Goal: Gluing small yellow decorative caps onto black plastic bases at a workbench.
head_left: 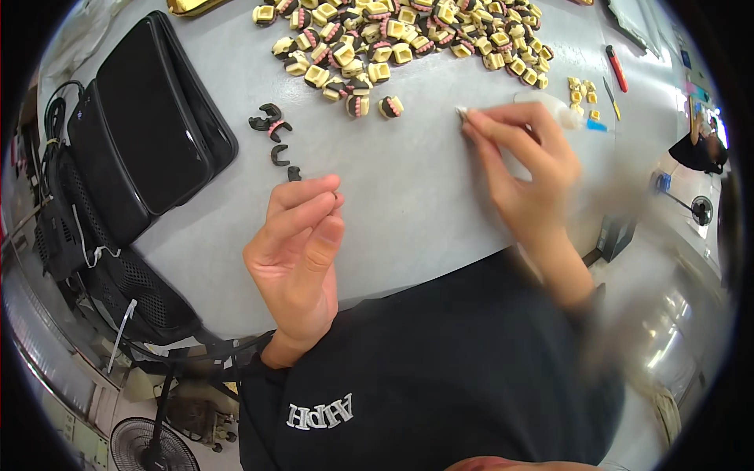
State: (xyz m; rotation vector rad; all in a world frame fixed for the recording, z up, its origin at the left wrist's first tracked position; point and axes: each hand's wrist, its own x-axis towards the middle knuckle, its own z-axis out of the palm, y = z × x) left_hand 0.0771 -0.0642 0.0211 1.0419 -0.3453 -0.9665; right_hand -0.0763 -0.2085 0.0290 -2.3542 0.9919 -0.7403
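Note:
My left hand (298,263) is raised over the near part of the table, palm turned up. Its thumb and fingertips come together around a tiny dark bit that I cannot make out. Farther right, my right hand (534,161) pinches a small white piece (462,114) close above the tabletop. Beyond my left fingertips lie loose black curved pieces (280,155), one group (271,120) with a pink row on it. A single cream, black and pink part (390,107) lies between my hands, just short of the pile. Partly behind my right hand lies a translucent bottle with a blue tip (597,125).
A large pile of cream, black and pink parts (400,47) covers the far middle of the grey table (393,212). Small cream pieces (581,93), a yellow-handled blade (612,100) and a red cutter (616,69) lie at right. A black device (153,118) and cables stand left.

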